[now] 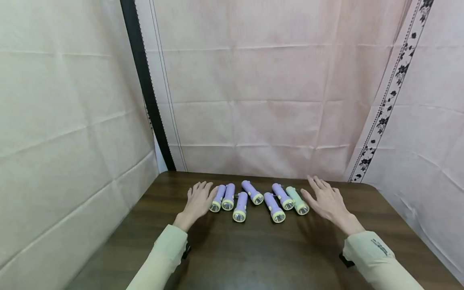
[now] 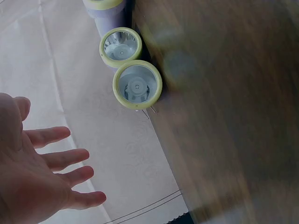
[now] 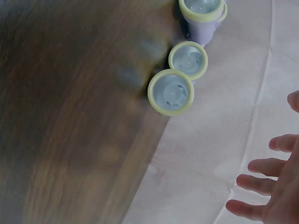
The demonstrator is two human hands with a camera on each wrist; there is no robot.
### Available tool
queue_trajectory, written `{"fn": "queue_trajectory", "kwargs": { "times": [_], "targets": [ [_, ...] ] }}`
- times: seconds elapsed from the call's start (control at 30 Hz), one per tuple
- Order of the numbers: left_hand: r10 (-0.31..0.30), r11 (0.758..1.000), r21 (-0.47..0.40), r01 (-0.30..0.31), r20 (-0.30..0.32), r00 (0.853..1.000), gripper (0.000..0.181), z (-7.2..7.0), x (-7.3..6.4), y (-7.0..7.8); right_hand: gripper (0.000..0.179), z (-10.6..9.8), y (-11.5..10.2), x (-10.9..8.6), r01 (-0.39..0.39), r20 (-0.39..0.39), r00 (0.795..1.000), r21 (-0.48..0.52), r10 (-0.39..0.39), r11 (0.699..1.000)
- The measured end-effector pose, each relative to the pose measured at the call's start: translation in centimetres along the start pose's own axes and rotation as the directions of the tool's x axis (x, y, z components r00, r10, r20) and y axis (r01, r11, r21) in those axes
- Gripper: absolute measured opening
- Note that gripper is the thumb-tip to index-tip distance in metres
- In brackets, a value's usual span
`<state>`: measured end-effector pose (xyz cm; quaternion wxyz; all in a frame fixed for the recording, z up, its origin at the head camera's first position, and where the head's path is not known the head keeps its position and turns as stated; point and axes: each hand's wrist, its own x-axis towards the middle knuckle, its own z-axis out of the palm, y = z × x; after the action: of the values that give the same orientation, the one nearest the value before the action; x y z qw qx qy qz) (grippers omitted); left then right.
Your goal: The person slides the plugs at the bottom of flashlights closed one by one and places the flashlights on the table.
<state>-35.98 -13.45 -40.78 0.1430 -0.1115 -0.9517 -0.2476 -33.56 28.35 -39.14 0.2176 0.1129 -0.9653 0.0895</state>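
Observation:
Several small flashlights lie on the brown table in the head view, lenses toward me. Most are purple with pale yellow rims, such as the purple flashlight (image 1: 240,207) near the middle; one green flashlight (image 1: 297,200) lies at the right end. My left hand (image 1: 197,201) hovers with spread fingers just left of the leftmost purple flashlight (image 1: 217,198). To the right of the green one is my right hand (image 1: 328,203), its fingers stretched out. Both wrist views show the left hand (image 2: 42,172) and right hand (image 3: 275,177) holding nothing, apart from the flashlights.
The wooden table (image 1: 235,257) has rounded far corners. Behind it hangs a pale cloth (image 1: 253,100), with more cloth at the left (image 1: 72,141) and right sides. A dark strip (image 1: 148,84) and a floral border (image 1: 388,100) run down the cloth.

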Motion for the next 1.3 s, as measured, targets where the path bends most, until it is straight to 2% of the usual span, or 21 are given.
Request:
{"fn": "queue_trajectory", "kwargs": {
  "times": [0.13, 0.3, 0.4, 0.53, 0.67, 0.87, 1.07, 1.17, 1.3],
  "targets": [
    [0.007, 1.0, 0.022, -0.007, 0.004, 1.0, 0.053, 0.0, 0.5, 0.2, 0.069, -0.5, 0.2, 0.2, -0.013, 0.017, 1.0, 0.001, 0.013, 1.0],
    [-0.013, 0.999, 0.049, 0.013, -0.008, 1.0, 0.04, 0.6, 1.2, 0.6, 0.07, -0.7, 0.3, 0.2, -0.014, 0.042, 0.999, 0.002, 0.014, 1.0],
    [-0.007, 0.998, 0.059, 0.009, -0.024, 1.0, 0.033, 1.3, 2.4, 1.2, 0.069, -0.7, 0.5, 0.0, -0.017, 0.037, 0.999, 0.003, 0.017, 1.0],
    [-0.021, 0.998, 0.063, 0.02, 0.008, 1.0, 0.031, 2.2, 4.1, 1.5, 0.066, -0.6, 0.5, -0.2, -0.017, 0.035, 0.999, 0.01, 0.017, 1.0],
    [-0.066, 0.996, 0.063, 0.062, 0.059, 0.996, 0.03, 3.0, 5.6, 1.6, 0.063, -0.4, 0.4, -0.3, -0.014, 0.039, 0.999, 0.016, 0.013, 1.0],
    [-0.191, 0.978, 0.111, 0.177, 0.121, 0.974, 0.023, 4.1, 6.9, 1.6, 0.061, -0.2, 0.4, -0.5, -0.012, 0.029, 1.0, 0.011, 0.011, 1.0],
    [-0.319, 0.945, 0.117, 0.305, 0.133, 0.938, 0.04, 4.9, 7.4, 1.4, 0.058, -0.4, 0.7, -0.8, -0.015, 0.01, 1.0, 0.002, 0.015, 1.0],
    [-0.347, 0.936, 0.116, 0.333, 0.138, 0.928, 0.043, 5.1, 7.5, 1.2, 0.056, -0.3, 0.8, -0.8, -0.016, 0.004, 1.0, -0.001, 0.016, 1.0],
    [-0.349, 0.936, 0.105, 0.337, 0.126, 0.929, 0.032, 5.2, 7.7, 1.1, 0.054, -0.1, 1.2, -0.8, -0.014, -0.002, 1.0, -0.003, 0.014, 1.0]
  ]
}}
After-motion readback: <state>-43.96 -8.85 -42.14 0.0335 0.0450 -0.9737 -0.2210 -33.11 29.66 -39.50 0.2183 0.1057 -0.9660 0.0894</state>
